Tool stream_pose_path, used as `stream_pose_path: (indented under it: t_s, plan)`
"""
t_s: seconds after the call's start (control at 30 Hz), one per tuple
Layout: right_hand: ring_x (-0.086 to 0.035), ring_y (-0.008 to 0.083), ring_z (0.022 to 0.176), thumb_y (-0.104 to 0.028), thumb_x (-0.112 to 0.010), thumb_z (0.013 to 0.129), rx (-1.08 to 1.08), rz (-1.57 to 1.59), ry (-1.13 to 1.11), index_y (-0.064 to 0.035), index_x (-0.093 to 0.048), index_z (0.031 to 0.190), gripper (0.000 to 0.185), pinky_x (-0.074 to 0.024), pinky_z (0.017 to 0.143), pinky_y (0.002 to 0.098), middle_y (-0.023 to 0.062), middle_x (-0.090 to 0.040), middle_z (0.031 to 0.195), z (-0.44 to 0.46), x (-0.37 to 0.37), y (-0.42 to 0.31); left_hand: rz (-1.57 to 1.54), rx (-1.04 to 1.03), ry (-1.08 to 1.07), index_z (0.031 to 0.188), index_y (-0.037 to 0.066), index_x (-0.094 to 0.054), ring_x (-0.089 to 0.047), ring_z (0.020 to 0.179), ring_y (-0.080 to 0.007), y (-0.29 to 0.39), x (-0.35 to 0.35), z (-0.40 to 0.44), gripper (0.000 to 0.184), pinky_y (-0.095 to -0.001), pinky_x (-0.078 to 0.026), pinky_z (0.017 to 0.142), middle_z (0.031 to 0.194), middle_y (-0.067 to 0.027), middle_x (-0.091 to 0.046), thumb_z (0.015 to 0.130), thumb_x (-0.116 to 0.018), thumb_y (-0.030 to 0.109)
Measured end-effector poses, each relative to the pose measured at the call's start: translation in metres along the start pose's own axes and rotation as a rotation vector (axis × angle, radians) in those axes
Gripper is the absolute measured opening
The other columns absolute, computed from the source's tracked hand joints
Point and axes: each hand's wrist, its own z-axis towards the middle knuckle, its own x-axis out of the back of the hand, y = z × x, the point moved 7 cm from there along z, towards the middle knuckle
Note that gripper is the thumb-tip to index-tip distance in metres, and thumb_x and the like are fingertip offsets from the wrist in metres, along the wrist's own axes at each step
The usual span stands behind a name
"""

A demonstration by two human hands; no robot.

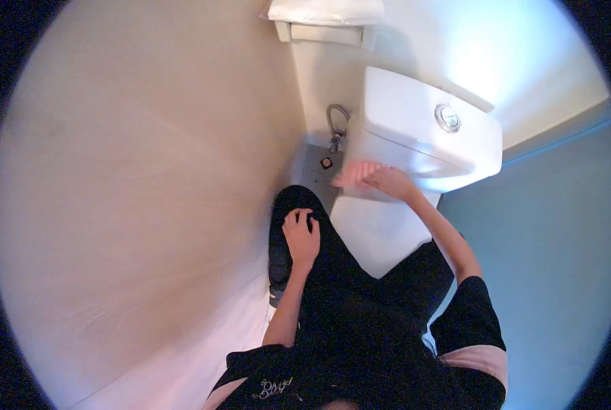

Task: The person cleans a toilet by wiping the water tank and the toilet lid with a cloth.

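My right hand (393, 183) is closed on a pink striped cloth (358, 175), which is blurred. The cloth is against or just in front of the lower front of the white toilet tank (415, 152). Below it is the closed white toilet lid (377, 229). My left hand (301, 236) rests on my bent knee in black trousers, its fingers spread and holding nothing. A round metal flush button (447, 118) sits on top of the tank.
A beige wall panel (162, 164) stands close on the left. Behind the tank's left side are a flexible hose (331, 119) and a floor drain (327, 162). A white shelf or holder (326, 33) with plastic-wrapped material hangs above. Blue-grey floor (545, 225) lies to the right.
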Motion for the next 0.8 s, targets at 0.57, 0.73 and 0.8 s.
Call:
stream_pose_path:
  t_s: [0.57, 0.73, 0.8]
  plan:
    - [-0.045, 0.0217, 0.131, -0.019, -0.047, 0.090, -0.103, 0.288, -0.018, -0.0138, -0.047, 0.139, 0.050, -0.0354, 0.110, 0.0395, 0.0035, -0.052, 0.139, 0.031, 0.037, -0.025, 0.017, 0.003, -0.004, 0.103, 0.006, -0.060, -0.051, 0.112, -0.0321, -0.007, -0.003, 0.007, 0.020, -0.0447, -0.038, 0.098, 0.111, -0.0134, -0.056, 0.085, -0.061, 0.015]
    - [-0.060, 0.0227, 0.107, -0.021, -0.053, 0.084, -0.233, 0.138, 0.127, -0.0201, -0.068, 0.111, 0.030, -0.0460, 0.094, 0.0409, 0.0049, -0.063, 0.113, -0.025, 0.021, -0.007, -0.006, -0.007, 0.013, 0.101, 0.005, -0.060, -0.051, 0.110, -0.0316, -0.007, 0.006, 0.014, 0.019, -0.0447, -0.038, 0.097, 0.108, -0.0126, -0.057, 0.085, -0.060, 0.015]
    - [-0.061, 0.0229, 0.103, -0.023, -0.055, 0.081, -0.305, -0.045, 0.516, -0.0224, -0.072, 0.099, 0.025, -0.0470, 0.090, 0.0410, 0.0042, -0.064, 0.108, -0.039, 0.105, 0.004, 0.004, -0.018, 0.020, 0.101, 0.005, -0.061, -0.051, 0.110, -0.0316, -0.003, 0.007, 0.017, 0.019, -0.0446, -0.038, 0.097, 0.108, -0.0126, -0.057, 0.085, -0.061, 0.015]
